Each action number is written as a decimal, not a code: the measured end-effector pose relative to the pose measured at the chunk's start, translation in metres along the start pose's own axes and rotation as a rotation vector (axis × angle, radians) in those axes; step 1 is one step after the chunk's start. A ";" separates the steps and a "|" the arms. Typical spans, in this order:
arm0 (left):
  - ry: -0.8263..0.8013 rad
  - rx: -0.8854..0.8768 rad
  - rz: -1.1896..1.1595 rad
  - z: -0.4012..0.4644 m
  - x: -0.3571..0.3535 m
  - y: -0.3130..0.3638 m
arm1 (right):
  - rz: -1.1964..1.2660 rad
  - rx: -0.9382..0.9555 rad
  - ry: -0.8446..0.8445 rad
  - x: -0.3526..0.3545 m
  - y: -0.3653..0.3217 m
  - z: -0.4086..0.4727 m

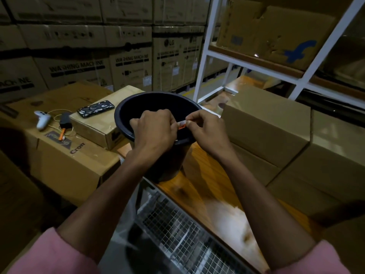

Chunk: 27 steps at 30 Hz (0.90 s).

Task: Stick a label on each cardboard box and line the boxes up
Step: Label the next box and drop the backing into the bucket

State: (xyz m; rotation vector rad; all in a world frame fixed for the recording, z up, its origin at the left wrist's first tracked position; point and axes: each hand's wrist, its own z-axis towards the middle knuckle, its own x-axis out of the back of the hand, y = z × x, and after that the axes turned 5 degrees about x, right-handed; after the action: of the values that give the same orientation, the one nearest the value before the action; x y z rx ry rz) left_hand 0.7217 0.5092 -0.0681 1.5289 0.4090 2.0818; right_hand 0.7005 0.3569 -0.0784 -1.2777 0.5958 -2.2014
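My left grip (156, 129) and right grip (205, 128) each pinch an end of the label (182, 123), stretched between them over the dark bucket (126, 113); plain cardboard boxes (264, 123) sit just right of my right grip

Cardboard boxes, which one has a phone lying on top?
The small box left of the black bucket; a phone lies on it, unlike the others.

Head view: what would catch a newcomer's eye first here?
Dead centre, the left hand and right hand pinch a small white-and-orange label between them, above a dark bucket. Plain cardboard boxes stand to the right. On the left, a phone lies on a small box.
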 end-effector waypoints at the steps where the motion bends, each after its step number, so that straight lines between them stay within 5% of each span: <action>1: -0.006 0.024 0.011 0.001 0.001 0.000 | -0.011 0.002 0.007 -0.003 0.000 0.000; 11: -0.079 0.192 0.078 0.008 0.013 -0.015 | -0.185 0.111 0.032 -0.010 -0.002 0.003; 16: -0.082 0.251 0.136 0.013 0.019 -0.018 | -0.194 0.296 -0.126 -0.028 -0.025 0.004; 27: -0.094 0.302 0.070 0.020 0.021 -0.037 | -0.181 0.265 -0.217 -0.039 -0.040 0.008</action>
State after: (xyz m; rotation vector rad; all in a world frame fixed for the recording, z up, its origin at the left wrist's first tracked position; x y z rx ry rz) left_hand 0.7448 0.5504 -0.0644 1.8291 0.6677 2.0612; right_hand 0.7151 0.4111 -0.0766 -1.4462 0.1030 -2.1559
